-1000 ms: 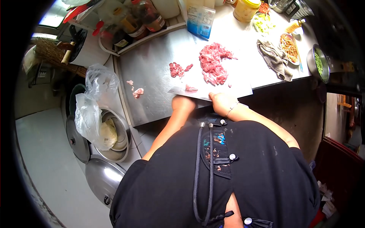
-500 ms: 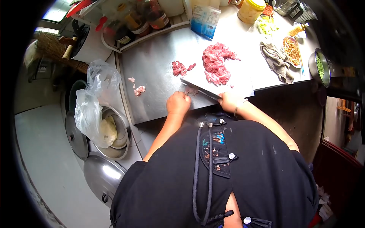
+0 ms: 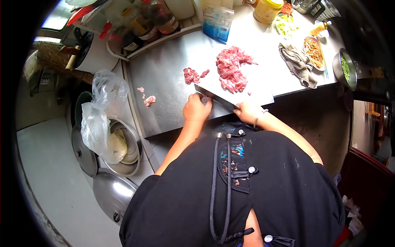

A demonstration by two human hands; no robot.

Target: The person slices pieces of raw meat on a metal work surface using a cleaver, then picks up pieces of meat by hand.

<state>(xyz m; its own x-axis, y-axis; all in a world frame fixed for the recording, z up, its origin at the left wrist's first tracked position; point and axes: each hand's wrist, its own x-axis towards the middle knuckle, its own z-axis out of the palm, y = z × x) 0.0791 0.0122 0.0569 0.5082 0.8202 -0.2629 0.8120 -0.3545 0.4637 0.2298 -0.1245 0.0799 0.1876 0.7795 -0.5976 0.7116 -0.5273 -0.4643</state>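
Note:
My right hand is closed on the handle end of a knife, whose blade points up and left. Beside the blade, the curled fingers of my left hand press on a small piece of meat, mostly hidden by the fingers. A large heap of sliced raw meat lies beyond the knife on the metal worktop. Nearer the blade tip is a smaller heap of dark red meat. Pale scraps rest further left.
Bottles stand on a rack at the back left, next to a blue pouch. A cloth, a plate of food and a bowl of greens are at the right. Left of the worktop is a plastic bag over a basin.
The knife blade has gone from low and nearly flat to a raised, slanted position beside my left hand. My left hand has shifted slightly up and right since half a second ago.

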